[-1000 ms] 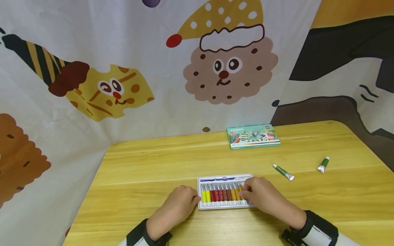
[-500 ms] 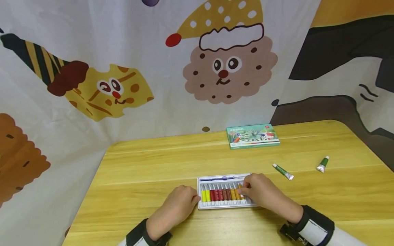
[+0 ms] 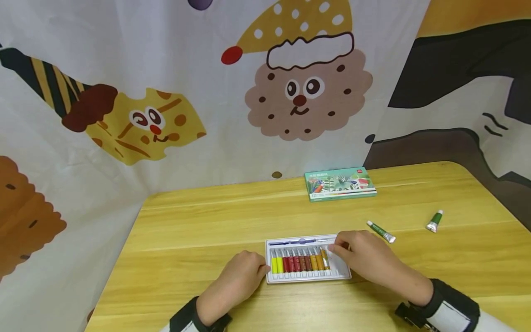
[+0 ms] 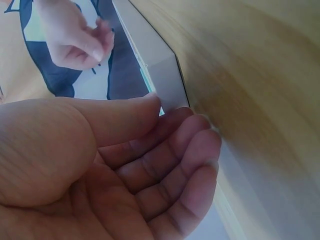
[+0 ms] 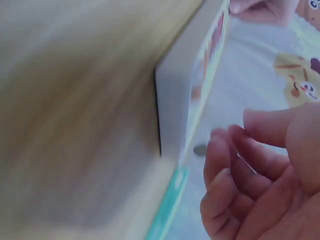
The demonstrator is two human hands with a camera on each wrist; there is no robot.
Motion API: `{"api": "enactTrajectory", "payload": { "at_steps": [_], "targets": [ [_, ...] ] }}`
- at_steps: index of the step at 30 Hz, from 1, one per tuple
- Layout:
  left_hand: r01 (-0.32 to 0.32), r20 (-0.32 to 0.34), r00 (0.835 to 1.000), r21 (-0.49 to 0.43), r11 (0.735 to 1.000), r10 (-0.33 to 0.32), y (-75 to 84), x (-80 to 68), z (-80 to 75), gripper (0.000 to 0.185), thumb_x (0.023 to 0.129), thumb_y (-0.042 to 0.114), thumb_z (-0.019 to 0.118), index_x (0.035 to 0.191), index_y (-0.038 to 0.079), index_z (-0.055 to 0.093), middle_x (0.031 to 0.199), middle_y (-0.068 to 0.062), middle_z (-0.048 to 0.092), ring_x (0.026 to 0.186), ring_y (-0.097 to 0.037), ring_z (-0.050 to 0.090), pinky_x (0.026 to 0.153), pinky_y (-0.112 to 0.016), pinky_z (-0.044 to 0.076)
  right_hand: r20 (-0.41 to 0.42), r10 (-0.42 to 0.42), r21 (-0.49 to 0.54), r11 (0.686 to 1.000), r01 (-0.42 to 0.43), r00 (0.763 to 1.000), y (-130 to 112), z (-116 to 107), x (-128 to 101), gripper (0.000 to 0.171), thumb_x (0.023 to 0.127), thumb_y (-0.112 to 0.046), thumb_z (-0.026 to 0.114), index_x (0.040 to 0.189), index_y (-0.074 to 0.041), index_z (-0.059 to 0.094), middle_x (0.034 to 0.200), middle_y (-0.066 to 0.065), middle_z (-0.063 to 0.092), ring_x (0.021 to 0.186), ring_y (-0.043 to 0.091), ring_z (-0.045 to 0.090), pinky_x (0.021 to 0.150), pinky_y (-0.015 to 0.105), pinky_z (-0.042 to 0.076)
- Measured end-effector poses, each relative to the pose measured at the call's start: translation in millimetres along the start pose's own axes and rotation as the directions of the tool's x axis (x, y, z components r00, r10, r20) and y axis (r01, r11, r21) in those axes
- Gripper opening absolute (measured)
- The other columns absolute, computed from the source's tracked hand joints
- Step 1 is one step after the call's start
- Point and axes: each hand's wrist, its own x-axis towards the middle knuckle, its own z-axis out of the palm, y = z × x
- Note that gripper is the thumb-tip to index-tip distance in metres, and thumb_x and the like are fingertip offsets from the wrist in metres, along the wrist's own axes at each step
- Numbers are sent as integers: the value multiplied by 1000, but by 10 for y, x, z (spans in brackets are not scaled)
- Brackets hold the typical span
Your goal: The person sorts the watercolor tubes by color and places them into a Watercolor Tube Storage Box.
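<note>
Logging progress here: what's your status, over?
Left grip on left edge of paint tray. Right grip empty, over its right end. Two green tubes outside tray, seemingly not blocking.

Setting: a painting corner, child-themed in décor; whether in a home, a classroom or a studio cannot be told.

Backdrop: white cloth point(image 3: 224, 152), hung in soft folds behind the table and along its left side; printed with a smiling cheese wedge point(image 3: 147, 127) and a speckled biscuit face point(image 3: 309, 99) in a spotted yellow cap point(image 3: 304, 25).

Furniture: one wood-grain table point(image 3: 186, 221), pale yellow, far-right corner rounded.

Art materials: teal paint-set carton point(image 3: 341, 184), near the far edge; white tray point(image 3: 340, 267) with a row of paint tubes point(image 3: 296, 264) and a slim blue paintbrush point(image 3: 296, 241).
</note>
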Motion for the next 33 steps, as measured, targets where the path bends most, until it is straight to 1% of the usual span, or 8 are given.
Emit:
{"api": "enactTrajectory", "payload": {
  "at_steps": [3, 6, 10, 14, 19, 22, 27, 33],
  "targets": [
    [-3, -2, 1000, 1, 1000, 3, 0, -4, -1, 20, 100, 17, 72, 81, 11, 75, 75, 5, 67, 66, -6, 54, 63, -29, 47, -103, -29, -97, 995, 19, 994, 162, -137, -10, 8, 95, -18, 79, 89, -13, 75, 76, -8, 62, 63, 8, 49, 56, 28, 41],
    [-9, -6, 1000, 0, 1000, 9, -4, -3, -2, 19, 100, 16, 72, 81, 11, 75, 76, 5, 67, 66, -6, 54, 62, -29, 47, -158, -23, -173, 985, -5, 987, 396, -260, 8, 8, 92, -13, 81, 92, -8, 76, 84, -1, 67, 68, 13, 54, 58, 33, 45],
    [-13, -8, 1000, 5, 1000, 13, -9, -5, -2, 20, 100, 16, 73, 81, 11, 75, 75, 5, 67, 66, -6, 54, 62, -28, 47, -164, 8, -234, 971, -47, 986, 706, -350, 33, 14, 89, -10, 82, 95, 0, 75, 85, 6, 69, 69, 18, 58, 60, 40, 50],
    [-15, -11, 1000, 2, 1000, 15, -9, -8, -1, 20, 100, 16, 73, 80, 11, 74, 75, 5, 67, 66, -6, 54, 62, -28, 47, -149, 30, -263, 962, -69, 988, 904, -359, 40, 18, 87, -8, 83, 97, 5, 75, 82, 8, 69, 67, 19, 57, 60, 41, 51],
    [-20, -14, 1000, 3, 1000, 20, -4, -7, 1, 21, 100, 16, 73, 79, 11, 74, 75, 5, 66, 66, -5, 54, 62, -28, 47, -99, 55, -261, 962, -79, 994, 979, -339, 36, 15, 89, -7, 81, 98, 3, 76, 81, 5, 68, 66, 18, 52, 57, 35, 43],
    [-22, -18, 1000, 5, 1000, 23, -2, -1, 3, 22, 100, 17, 73, 78, 12, 74, 75, 6, 66, 66, -5, 54, 62, -28, 48, -80, 55, -267, 961, -75, 995, 988, -336, 25, 14, 90, -5, 80, 101, 2, 77, 85, 8, 71, 67, 18, 52, 58, 34, 42],
    [-23, -25, 999, 9, 1000, 24, -4, -4, 7, 21, 99, 17, 73, 79, 12, 74, 75, 5, 67, 67, -5, 55, 63, -29, 49, -77, 20, -284, 958, -41, 997, 1000, -354, 2, 18, 88, 0, 79, 106, 0, 79, 98, 17, 76, 75, 22, 63, 60, 39, 48],
    [-22, -23, 1000, 7, 1000, 22, -11, -11, 9, 21, 100, 17, 73, 79, 12, 74, 76, 6, 67, 67, -5, 55, 63, -28, 48, -79, -4, -279, 960, -18, 997, 990, -358, 24, 18, 88, -8, 82, 104, 0, 80, 96, 15, 76, 77, 22, 67, 64, 44, 55]
  ]
}}
